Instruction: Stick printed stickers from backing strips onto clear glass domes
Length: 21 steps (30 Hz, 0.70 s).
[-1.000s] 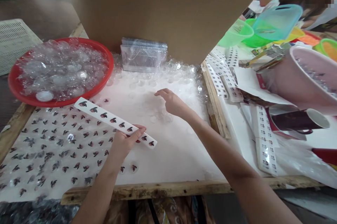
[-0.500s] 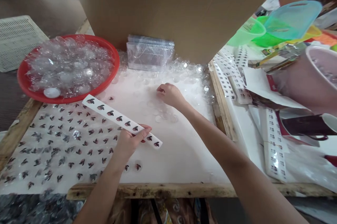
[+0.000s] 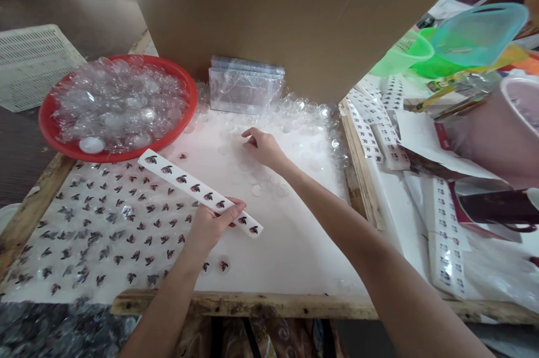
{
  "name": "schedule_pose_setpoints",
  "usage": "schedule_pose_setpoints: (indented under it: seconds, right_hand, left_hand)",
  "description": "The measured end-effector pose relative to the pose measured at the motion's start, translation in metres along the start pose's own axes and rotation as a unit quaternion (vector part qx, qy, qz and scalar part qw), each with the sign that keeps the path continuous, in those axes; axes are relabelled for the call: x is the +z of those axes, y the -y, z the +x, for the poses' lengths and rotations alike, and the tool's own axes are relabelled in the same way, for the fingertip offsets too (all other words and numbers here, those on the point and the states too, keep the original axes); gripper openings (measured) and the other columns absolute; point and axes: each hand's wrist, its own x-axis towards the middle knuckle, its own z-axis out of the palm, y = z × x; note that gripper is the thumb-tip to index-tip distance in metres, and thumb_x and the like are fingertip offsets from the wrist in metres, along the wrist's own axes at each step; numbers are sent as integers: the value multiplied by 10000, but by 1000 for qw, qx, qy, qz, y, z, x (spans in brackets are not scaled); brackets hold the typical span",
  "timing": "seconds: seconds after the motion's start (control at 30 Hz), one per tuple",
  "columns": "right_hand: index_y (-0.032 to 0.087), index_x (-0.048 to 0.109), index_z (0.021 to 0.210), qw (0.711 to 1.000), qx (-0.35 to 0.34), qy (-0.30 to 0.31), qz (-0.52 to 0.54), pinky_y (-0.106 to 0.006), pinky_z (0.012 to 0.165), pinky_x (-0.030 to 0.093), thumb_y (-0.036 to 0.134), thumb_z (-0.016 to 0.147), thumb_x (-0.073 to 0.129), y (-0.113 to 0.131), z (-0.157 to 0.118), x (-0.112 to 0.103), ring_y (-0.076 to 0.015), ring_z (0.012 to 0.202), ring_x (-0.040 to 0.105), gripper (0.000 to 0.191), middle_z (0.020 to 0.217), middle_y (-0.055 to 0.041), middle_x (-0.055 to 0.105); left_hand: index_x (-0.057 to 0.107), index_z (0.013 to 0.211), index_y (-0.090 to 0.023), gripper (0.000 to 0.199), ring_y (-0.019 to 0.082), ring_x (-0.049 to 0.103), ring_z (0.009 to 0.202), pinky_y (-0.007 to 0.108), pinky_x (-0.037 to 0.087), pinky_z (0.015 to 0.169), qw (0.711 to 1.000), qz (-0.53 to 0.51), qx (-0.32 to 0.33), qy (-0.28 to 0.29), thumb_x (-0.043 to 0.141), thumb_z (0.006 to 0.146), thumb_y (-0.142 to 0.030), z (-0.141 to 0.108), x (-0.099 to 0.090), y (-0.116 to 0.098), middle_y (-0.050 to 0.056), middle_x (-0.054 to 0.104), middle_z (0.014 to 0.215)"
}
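Observation:
My left hand (image 3: pixel 215 224) grips a long white sticker strip (image 3: pixel 182 179) printed with small dark and pink figures, thumb on top. The strip slants from upper left to lower right over the white work surface (image 3: pixel 290 246). Farther forward, my right hand (image 3: pixel 261 147) hovers over or rests among clear round discs (image 3: pixel 275 185); its thumb and forefinger are apart at the tips, and nothing shows between them. Many clear pieces bearing the same figures (image 3: pixel 135 223) cover the left side of the surface.
A red basin (image 3: pixel 46 133) full of clear plastic pieces stands at the left. Clear packets (image 3: pixel 246 88) lean against a tall cardboard sheet (image 3: pixel 286 15). Wooden strips (image 3: pixel 295 306) edge the surface. More sticker strips (image 3: pixel 446 257), a dark mug (image 3: pixel 492 206) and a pink bucket (image 3: pixel 484 133) are at right.
The view has shifted slightly, moving most things a little to the right. My right hand has moved left over the discs, and its fingers look more extended. My left hand still holds the strip.

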Motion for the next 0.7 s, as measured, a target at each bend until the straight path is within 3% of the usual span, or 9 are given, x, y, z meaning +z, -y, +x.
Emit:
schedule_pose_setpoints:
  seconds: [0.07,0.13,0.23,0.33,0.47,0.57,0.7]
  right_hand:
    - [176,647,1052,999,46,23,4,-284,746,459,220,862,606,2,-3,-10,-170,802,616,199,904,-50,668]
    - [176,678,969,997,58,4,-41,-303,760,465,249,836,656,8,-6,-14,-184,828,621,153,1010,-86,653]
    - [166,678,1059,998,0,-25,-60,-312,792,474,258,878,631,26,-6,-5,-193,871,625,208,1117,-117,618]
    - [160,656,1163,995,-82,9,-51,-310,860,466,233,893,622,44,-1,15,-211,978,609,281,1140,-121,609]
    - [145,706,1079,993,-100,34,-59,-338,938,438,162,882,616,51,5,31,-228,1023,586,217,1108,-130,616]
    - [162,724,1044,993,-103,51,-27,-341,938,445,155,852,652,47,-2,23,-225,1010,597,205,1101,-115,641]
    - [210,705,1070,993,-83,12,81,-338,897,474,232,882,630,48,-31,-1,-196,996,612,203,1099,-80,676]
  left_hand:
    - [773,821,-173,289,200,656,713,263,506,588,1000,-3,0,5,771,703,-437,0,0,0,66,720,744]
    - [774,816,-175,287,194,649,707,256,502,580,1000,-4,-2,6,773,703,-439,0,0,0,65,716,739]
    - [776,818,-178,285,191,641,720,247,500,582,1000,0,-7,11,771,713,-443,0,-1,1,64,712,739]
    - [775,829,-173,290,192,641,730,249,503,591,1000,3,-9,11,771,716,-440,0,-2,0,67,715,752]
    - [768,828,-162,289,195,648,721,258,508,604,1000,-7,-11,-14,782,699,-422,0,-2,0,67,714,742]
    - [770,826,-162,293,191,643,705,262,514,596,1000,-13,-10,-7,779,699,-426,-1,-1,-1,63,706,728]
    - [772,830,-169,289,192,644,740,253,522,578,1000,-21,11,-17,763,719,-435,-1,0,-3,71,719,789]
